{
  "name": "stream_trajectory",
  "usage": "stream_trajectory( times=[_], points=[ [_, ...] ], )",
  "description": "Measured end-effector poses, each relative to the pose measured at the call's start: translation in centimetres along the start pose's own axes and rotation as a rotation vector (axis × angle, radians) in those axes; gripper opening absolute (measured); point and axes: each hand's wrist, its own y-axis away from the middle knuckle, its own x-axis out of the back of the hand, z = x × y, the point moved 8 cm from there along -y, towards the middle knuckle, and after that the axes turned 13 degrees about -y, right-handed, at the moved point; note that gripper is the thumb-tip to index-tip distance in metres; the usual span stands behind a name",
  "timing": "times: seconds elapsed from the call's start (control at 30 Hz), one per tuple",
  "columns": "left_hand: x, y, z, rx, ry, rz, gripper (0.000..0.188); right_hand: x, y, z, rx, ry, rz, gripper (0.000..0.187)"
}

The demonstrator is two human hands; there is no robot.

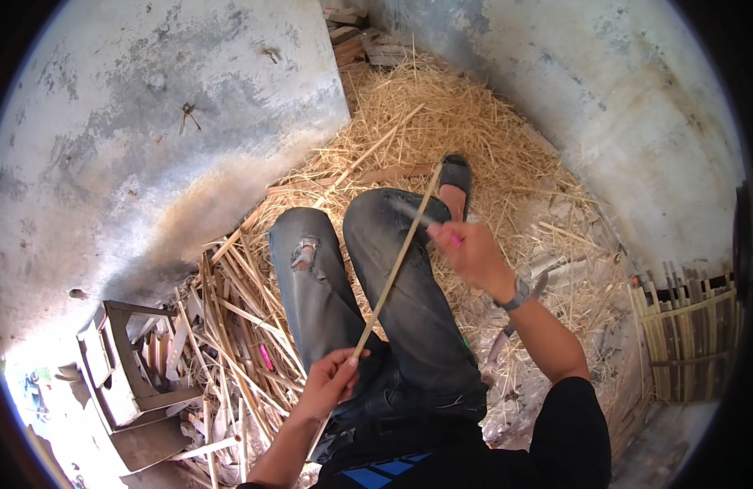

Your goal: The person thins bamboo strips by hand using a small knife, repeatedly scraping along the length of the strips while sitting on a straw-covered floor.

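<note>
A long, thin bamboo strip (399, 262) slants across my lap, its far end near my sandalled foot. Near its lower part, my left hand (329, 383) pinches it, fingers closed, and a short tail comes out below the hand. My right hand (473, 254) is closed round the pink handle of a knife (414, 213). Motion smears the blade, which crosses the strip above my knee; I cannot tell whether it touches. A watch sits on my right wrist.
Pale shavings (425, 102) cover the floor ahead. Loose bamboo strips (238, 326) lie heaped at my left, beside a wooden frame (140, 399). A woven bamboo basket (690, 342) stands at right. Walls (189, 73) close in on both sides. Another curved blade (541, 285) lies right of my wrist.
</note>
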Motion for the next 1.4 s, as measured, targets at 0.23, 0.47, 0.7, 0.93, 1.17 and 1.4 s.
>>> stream_trajectory(
  times=[0.23, 0.47, 0.7, 0.93, 1.17, 1.4],
  points=[
    [-1.8, -4.6, 4.1, -0.178, -0.048, -0.047, 0.023, -5.1, 3.3, -0.8, 0.128, 0.132, -0.166, 0.053],
    [-3.0, -5.9, 5.3, -0.192, 0.136, -0.141, 0.025, -5.8, 3.3, -0.7, 0.166, 0.166, -0.156, 0.056],
    [-3.1, -6.1, 4.9, -0.184, 0.152, -0.140, 0.020, -6.2, 3.3, -0.7, 0.232, 0.151, -0.126, 0.054],
    [-3.6, -6.4, 4.5, -0.180, 0.144, -0.094, 0.020, -6.5, 3.0, -0.8, 0.226, 0.177, -0.142, 0.058],
    [-2.1, -3.9, 3.4, -0.084, 0.207, -0.161, 0.018, -5.6, 1.7, 0.1, 0.203, 0.218, -0.012, 0.063],
    [-0.9, 1.1, 0.2, -0.027, 0.205, -0.165, 0.019, -2.2, -2.9, 2.9, 0.177, 0.297, 0.092, 0.064]
  ],
)
